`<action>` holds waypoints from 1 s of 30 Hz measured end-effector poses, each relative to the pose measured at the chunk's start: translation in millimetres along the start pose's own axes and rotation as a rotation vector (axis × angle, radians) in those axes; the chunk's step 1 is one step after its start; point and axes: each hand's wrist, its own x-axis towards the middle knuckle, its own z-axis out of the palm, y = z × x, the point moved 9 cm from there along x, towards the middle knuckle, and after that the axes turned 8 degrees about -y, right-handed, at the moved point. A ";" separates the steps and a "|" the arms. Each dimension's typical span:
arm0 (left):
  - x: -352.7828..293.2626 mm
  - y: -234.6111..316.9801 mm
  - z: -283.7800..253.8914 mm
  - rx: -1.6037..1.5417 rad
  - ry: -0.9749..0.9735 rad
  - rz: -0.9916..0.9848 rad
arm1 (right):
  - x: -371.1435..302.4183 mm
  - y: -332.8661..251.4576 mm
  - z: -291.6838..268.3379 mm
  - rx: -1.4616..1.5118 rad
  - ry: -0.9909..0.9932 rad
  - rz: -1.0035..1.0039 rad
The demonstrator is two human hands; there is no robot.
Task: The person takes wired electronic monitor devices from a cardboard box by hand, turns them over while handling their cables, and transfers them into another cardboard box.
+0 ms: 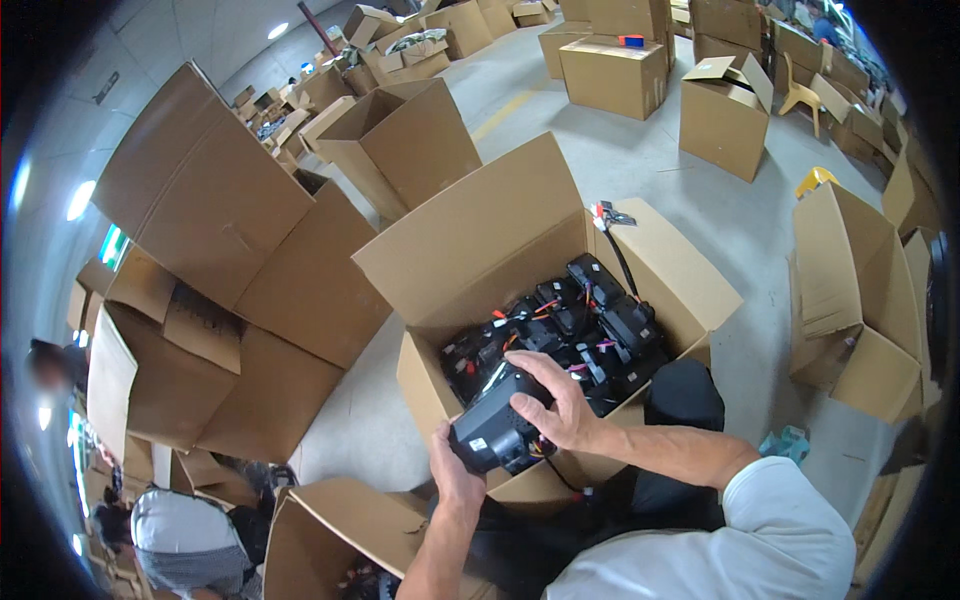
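A black plastic unit (490,430), boxy with a small white label and a few wires at one end, is held over the near side of an open cardboard box (490,240). My left hand (458,472) grips its left end from below. Across its top and right side lies my right hand (565,405), fingers and thumb curled round it. Inside the box are several similar black units (625,325) with red, orange and pink wires or connectors. A black cable (620,260) with red and white plugs hangs over the far right wall.
Next to my left forearm stands another open box (330,530) with dark parts inside. Tall open cartons (290,270) rise on the left; another open carton (850,300) is at right. A light blue plastic bag (785,445) lies on the floor. Another person (190,535) bends at lower left.
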 end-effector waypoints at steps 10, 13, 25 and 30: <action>-12.0 -17.5 8.2 0.069 -0.016 0.063 | -2.3 59.2 -10.9 0.141 0.089 0.404; -9.7 -17.8 5.3 0.080 -0.017 0.066 | 3.1 53.8 -5.4 0.168 0.080 0.356; -16.8 -19.5 14.8 0.072 -0.029 0.000 | 6.6 51.9 -6.9 0.018 0.010 0.366; -15.6 -21.2 14.2 0.070 -0.022 -0.005 | 5.4 51.3 -7.7 0.025 0.013 0.378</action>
